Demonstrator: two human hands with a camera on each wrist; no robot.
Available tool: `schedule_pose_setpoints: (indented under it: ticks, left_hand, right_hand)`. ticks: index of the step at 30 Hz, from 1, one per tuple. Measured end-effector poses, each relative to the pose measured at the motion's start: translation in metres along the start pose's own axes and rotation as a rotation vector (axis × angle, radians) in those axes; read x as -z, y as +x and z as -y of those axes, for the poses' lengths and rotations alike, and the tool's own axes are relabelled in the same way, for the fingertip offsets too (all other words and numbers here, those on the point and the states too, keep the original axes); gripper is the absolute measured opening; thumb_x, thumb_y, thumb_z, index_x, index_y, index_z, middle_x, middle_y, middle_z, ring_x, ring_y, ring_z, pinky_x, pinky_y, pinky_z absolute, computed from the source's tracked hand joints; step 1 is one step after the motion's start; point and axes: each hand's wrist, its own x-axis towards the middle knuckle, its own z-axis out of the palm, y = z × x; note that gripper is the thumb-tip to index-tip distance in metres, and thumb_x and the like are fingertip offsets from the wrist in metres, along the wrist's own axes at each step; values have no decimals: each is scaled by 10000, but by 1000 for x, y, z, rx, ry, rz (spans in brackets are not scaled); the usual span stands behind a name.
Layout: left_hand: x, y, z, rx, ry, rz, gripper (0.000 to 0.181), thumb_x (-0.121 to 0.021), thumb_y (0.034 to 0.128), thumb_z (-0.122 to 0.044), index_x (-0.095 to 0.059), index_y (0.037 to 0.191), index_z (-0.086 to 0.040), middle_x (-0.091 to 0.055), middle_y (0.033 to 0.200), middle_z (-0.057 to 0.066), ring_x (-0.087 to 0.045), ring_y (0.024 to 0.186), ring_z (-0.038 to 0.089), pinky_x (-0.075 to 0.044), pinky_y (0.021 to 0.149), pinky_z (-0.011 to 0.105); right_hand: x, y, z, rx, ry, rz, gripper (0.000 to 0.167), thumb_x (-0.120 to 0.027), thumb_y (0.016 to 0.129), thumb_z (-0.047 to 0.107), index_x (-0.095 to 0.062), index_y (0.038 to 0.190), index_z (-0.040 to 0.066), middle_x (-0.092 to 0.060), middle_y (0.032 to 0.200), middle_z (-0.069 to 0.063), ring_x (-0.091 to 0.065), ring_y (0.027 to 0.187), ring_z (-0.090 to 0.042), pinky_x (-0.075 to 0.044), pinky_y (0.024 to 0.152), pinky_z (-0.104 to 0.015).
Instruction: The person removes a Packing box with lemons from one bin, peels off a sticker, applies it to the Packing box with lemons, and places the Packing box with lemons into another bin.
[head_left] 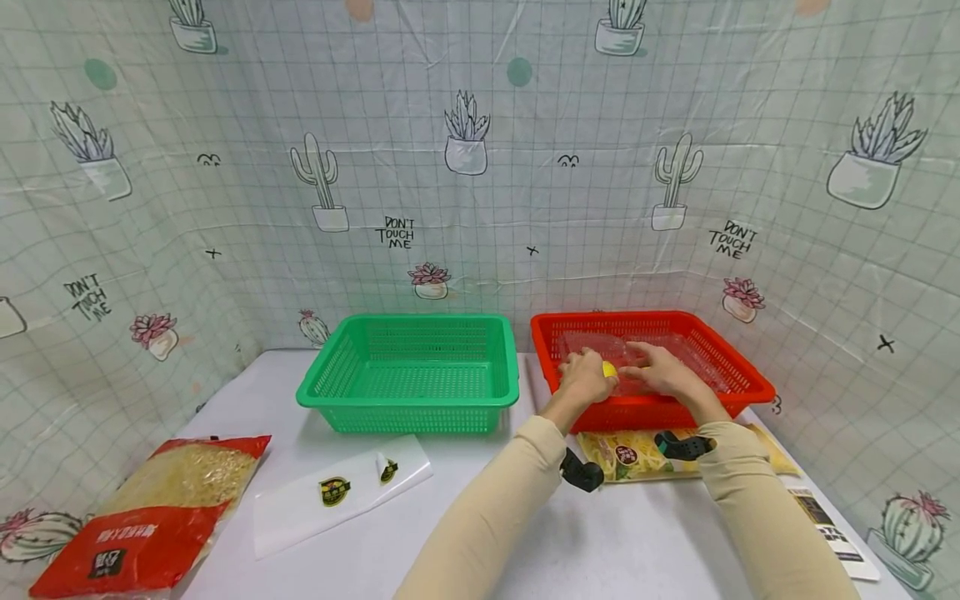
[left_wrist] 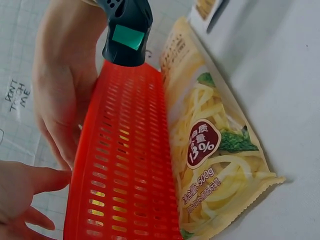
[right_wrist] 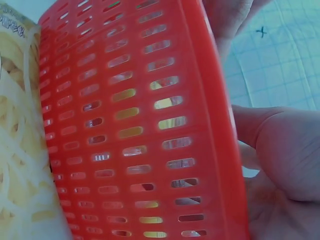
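Note:
My left hand (head_left: 583, 379) reaches over the near rim of the red basket (head_left: 750, 390), close beside a small yellow thing (head_left: 609, 369); whether its fingers grip that thing is hidden. Opposite it, my right hand (head_left: 663, 372) is over the basket with its fingers loosely bent. No object shows in its fingers. Clear plastic packaging (head_left: 697, 358) lies inside the basket. The left wrist view shows the left hand (left_wrist: 25, 200) at the rim, thumb extended. Through the slotted wall (right_wrist: 110, 165) in the right wrist view, yellow patches show beside the right hand (right_wrist: 287, 155).
A green basket (head_left: 416, 402) stands to the left. Yellow noodle packs (head_left: 633, 471) lie in front of the red basket. On the table are a red-and-yellow bag (head_left: 153, 512), a white sheet with dark labels (head_left: 300, 500), and a printed card (head_left: 840, 542) at the right.

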Motion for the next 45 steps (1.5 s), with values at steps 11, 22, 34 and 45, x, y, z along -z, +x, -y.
schedule_pose_setpoints:
  ticks: [11,22,34,45]
  left_hand:
    - [12,-4,22,-52,-241,-133,357,-648,920,-188,-608,1237,-28,-635,1209,106,-594,1169,258,-459,1038,376]
    - [28,-2,43,-58,-631,-116,575,-700,884,-141,-506,1418,-49,-574,1376,145,-527,1264,297,-470,1051,396]
    - [48,-13,58,-16,-875,-45,673,-746,870,-171,-451,1471,-93,-503,1450,143,-598,1224,275,-565,912,368]
    - [68,-20,81,5,-1092,70,728,-771,852,-191,-427,1484,-79,-495,1447,195,-621,1193,288,-575,889,371]
  right_hand:
    - [1,-7,11,-28,112,-36,697,-586,989,224,-228,1514,-63,-489,1339,-400,-705,852,-324,-598,770,-435]
    - [16,-20,23,37,111,-90,711,-609,980,252,-248,1504,-65,-482,1332,-410,-716,938,-369,-575,840,-493]
    - [23,-34,43,68,43,-130,746,-643,951,340,-292,1506,-14,-515,1343,-354,-666,1064,-430,-486,967,-591]
    - [22,-50,71,80,9,-178,771,-660,917,445,-362,1480,10,-584,1297,-294,-565,1213,-452,-513,945,-551]
